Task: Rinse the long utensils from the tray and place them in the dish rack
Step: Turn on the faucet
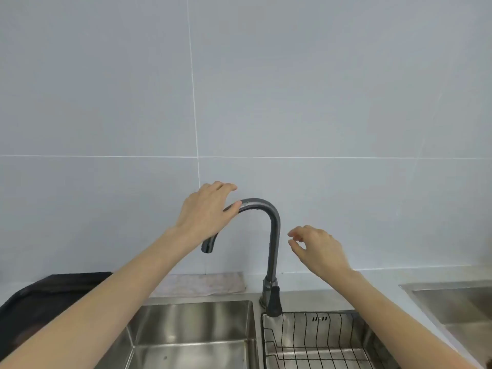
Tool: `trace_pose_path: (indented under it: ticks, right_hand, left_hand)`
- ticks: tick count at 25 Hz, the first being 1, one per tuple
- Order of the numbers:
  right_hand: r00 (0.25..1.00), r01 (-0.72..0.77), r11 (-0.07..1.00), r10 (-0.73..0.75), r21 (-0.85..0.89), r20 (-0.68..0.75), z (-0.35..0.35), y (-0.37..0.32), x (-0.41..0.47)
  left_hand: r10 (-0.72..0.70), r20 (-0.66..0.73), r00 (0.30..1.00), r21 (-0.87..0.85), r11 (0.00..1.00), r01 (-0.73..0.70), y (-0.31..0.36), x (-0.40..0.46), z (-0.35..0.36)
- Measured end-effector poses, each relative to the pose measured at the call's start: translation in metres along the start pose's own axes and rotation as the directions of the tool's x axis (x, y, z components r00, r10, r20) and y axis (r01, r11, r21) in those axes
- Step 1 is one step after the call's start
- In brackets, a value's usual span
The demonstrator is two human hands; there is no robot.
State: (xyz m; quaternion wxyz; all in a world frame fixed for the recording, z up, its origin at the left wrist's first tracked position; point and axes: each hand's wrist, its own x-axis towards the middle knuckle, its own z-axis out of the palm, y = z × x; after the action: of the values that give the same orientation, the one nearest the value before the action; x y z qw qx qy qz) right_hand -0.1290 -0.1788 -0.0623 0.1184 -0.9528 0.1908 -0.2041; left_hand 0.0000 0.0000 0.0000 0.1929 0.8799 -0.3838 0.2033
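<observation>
1. Head view: caught the left hand (206, 210) curled over the faucet (266, 209) arch, thumb touching metal, holding no utensil.
2. Found the right hand (315, 247) loosely open, empty, beside the neck.
3. Saw no long utensils; dark tray (40, 294) on the worktop at left, dish rack (319, 342) in the right basin.
4. Judged them probably stiff, slippery when wet; best gripped mid-handle.

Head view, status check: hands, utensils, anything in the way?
Left hand on the faucet spout; right hand open, empty, beside the neck. No utensils visible; dish rack in right basin. Nothing blocking.
</observation>
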Motion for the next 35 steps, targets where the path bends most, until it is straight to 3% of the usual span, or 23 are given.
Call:
trace_pose_path:
  ticks: [5, 13, 19, 26, 35]
  right_hand:
    - [0.984, -0.055, 0.998, 0.048, 0.032, 0.171, 0.05, 0.016, -0.011]
    - [0.932, -0.094, 0.99, 0.049, 0.108, 0.358, 0.115, 0.021, -0.019]
    - [0.938, -0.11, 0.985, 0.058, 0.136, 0.341, 0.129, 0.031, -0.015]
    - [0.964, -0.177, 0.968, 0.135, 0.175, 0.227, 0.14, 0.03, -0.024]
    - [0.968, -0.149, 0.977, 0.113, 0.155, 0.222, 0.138, 0.03, -0.029]
  left_hand:
    - [-0.026, 0.031, 0.999, -0.051, 0.998, 0.028, -0.005, 0.004, 0.022]
    - [-0.039, 0.049, 0.998, -0.328, 0.943, 0.053, -0.017, 0.014, 0.039]
    - [-0.075, 0.094, 0.993, -0.545, 0.831, 0.114, -0.022, 0.012, 0.057]
    - [-0.092, 0.046, 0.995, -0.552, 0.827, 0.102, -0.021, 0.009, 0.059]
    - [-0.082, 0.004, 0.997, -0.528, 0.846, 0.072, -0.019, 0.006, 0.059]
